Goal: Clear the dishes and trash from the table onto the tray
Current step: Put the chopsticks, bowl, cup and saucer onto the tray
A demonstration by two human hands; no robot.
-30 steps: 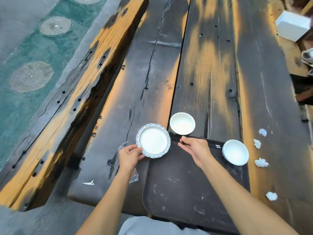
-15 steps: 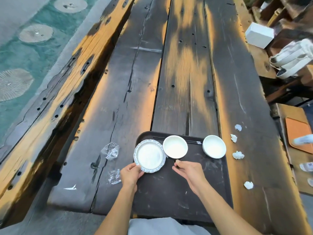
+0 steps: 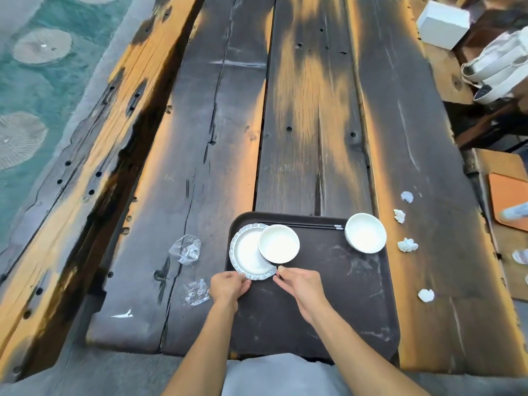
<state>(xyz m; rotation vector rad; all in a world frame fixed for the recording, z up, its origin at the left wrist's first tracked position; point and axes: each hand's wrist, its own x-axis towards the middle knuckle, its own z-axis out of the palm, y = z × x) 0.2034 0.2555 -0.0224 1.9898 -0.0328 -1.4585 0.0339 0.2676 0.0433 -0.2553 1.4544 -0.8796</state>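
A dark brown tray lies on the wooden table in front of me. At its far left sits a blue-rimmed white plate, and a white bowl overlaps the plate's right side. My left hand pinches the plate's near edge. My right hand touches the bowl's near rim with its fingertips. A second white bowl stands at the tray's far right corner. Black chopsticks lie along the tray's far edge.
Two crumpled clear plastic wrappers lie on the table left of the tray. Several crumpled white tissue bits lie to its right. A white scrap is near the front edge. A white box and bags sit far right.
The white bowl has moved left from the tray floor onto the plate's right side. Both hands stayed at the near edges of plate and bowl.
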